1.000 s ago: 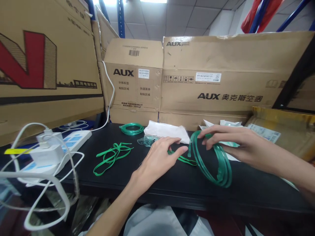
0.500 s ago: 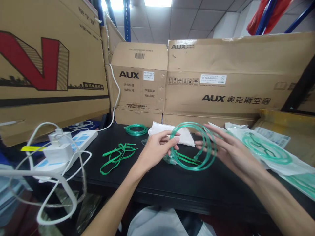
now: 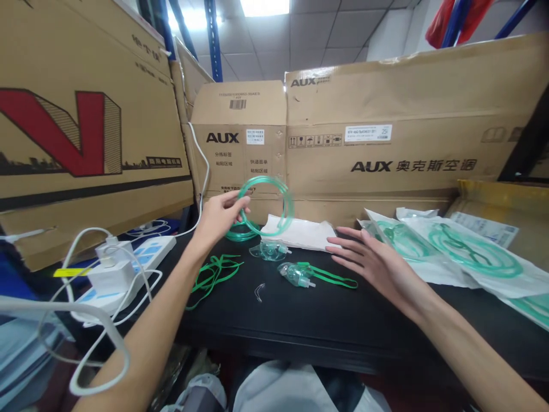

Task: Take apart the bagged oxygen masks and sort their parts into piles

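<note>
My left hand (image 3: 225, 214) grips a coil of clear green tubing (image 3: 288, 207), held up above the back of the black table. Under it, partly hidden, lies a second green tubing coil (image 3: 240, 233). My right hand (image 3: 364, 249) hovers with fingers spread and nothing in them. Between the hands lie a clear oxygen mask (image 3: 271, 250) and, nearer me, another mask (image 3: 295, 274) with a green elastic strap (image 3: 337, 276) attached. A bundle of green straps (image 3: 214, 276) rests by my left forearm. In front of the masks is a small thin clear loop (image 3: 259, 292).
A white packet (image 3: 300, 232) lies at the back of the table. Packaged tubing sets (image 3: 474, 249) are stacked at the right. A white power strip (image 3: 148, 252) with looping cables stands at the left. Cardboard boxes (image 3: 407, 120) wall off the rear.
My left hand has carried the tubing coil left and up, toward the back. My right hand has come away from the coil. The two masks now show in full.
</note>
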### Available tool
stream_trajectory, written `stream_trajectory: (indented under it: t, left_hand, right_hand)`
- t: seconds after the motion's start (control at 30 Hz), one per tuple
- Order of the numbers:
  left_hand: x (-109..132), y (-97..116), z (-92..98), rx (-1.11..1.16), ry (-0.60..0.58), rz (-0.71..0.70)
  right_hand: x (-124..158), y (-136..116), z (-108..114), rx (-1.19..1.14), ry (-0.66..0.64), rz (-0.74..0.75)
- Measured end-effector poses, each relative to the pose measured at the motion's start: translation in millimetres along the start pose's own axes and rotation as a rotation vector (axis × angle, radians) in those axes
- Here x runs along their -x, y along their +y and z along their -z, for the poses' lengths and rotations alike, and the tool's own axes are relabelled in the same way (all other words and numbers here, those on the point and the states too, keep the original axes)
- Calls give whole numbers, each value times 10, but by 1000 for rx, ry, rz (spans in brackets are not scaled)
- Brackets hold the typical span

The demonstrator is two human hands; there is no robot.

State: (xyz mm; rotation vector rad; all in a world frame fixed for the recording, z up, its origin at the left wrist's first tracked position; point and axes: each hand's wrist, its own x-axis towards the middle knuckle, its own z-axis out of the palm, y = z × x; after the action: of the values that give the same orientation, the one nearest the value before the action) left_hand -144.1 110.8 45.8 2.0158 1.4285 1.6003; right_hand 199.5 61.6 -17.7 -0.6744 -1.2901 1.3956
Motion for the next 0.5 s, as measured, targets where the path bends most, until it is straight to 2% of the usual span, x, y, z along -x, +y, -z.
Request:
stream_trajectory:
  t: [0.1,0.2,0.37,0.5]
  left_hand:
    - [-227,-248,143,-85,73,58]
    - [-399,-473,209,-120,111,123]
    - [-595,-744,172,-180,81,274]
    - [-617,-885,92,-266,4,414]
  right_hand:
    - [-44,57,95,-14,82,-12]
    - [-49,60,131,-36,115,-4]
    - [-31,40,128,-30,105,-19]
    - [-35,65,159,-18,77,-13]
